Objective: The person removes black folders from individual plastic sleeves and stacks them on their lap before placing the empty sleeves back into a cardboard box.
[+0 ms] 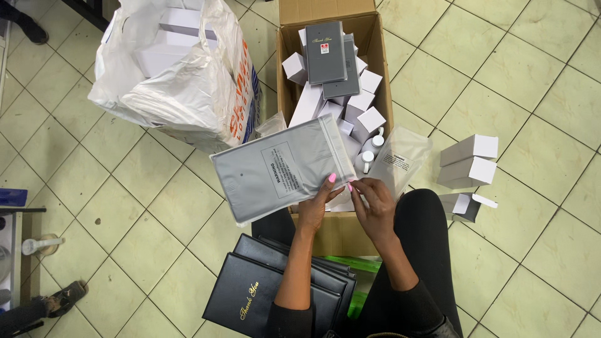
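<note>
A: Holding what, up there over the carton?

B: Gripping a grey folder sealed in a clear plastic bag (pixel 283 170), tilted, hanging above the near edge of the open cardboard box (pixel 380 59). Left hand (pixel 314 206) pinching the bag's lower right corner, thumb on top. Right hand (pixel 374 205) closing its fingertips on the same corner, just beside the left.

A: Sitting in the box?

B: Holding two more grey folders (pixel 332 56) stacked upright, small white cartons (pixel 369 120) piled around them, and small white bottles (pixel 369 153) peeking out near the bag's right end.

A: Lying around on the tiled floor (pixel 125 206)?

B: Slumping to the left of the box, a white plastic sack (pixel 181 81) with white boxes inside. Resting on the right, well apart from the hands, three white cartons (pixel 469 161), the lowest one open. Stacking up below the left forearm, black folders with gold script (pixel 250 294). Leaning against the box's right side, an empty clear bag (pixel 400 159).
</note>
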